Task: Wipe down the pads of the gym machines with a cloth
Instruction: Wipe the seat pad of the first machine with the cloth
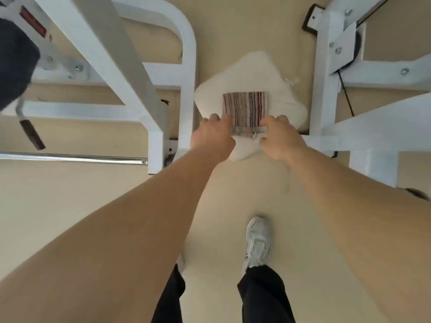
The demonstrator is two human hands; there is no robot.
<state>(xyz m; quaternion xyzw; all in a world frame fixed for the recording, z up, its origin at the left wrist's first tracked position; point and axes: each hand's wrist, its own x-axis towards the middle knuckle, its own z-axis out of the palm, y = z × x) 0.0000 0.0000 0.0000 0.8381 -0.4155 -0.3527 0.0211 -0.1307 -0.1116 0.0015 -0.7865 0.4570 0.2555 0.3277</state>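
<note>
Centre frame: cloth (245, 108) lies on pad (251, 71), between white frames (188, 54). Right hand (281, 138) fingers pinch its near edge; left hand (213, 136) touches same edge, grip unclear.

Two hands are counted at the middle of the frame: one left hand (213, 138) and one right hand (279, 139). One striped cloth (243, 108) and one white pad (251, 71) are seen above them. Two white machine frames are counted, a left frame (187, 43) and a right frame (324, 66). One chrome bar (70, 157) is seen at the left and one pale shoe (257, 241) below centre.
</note>
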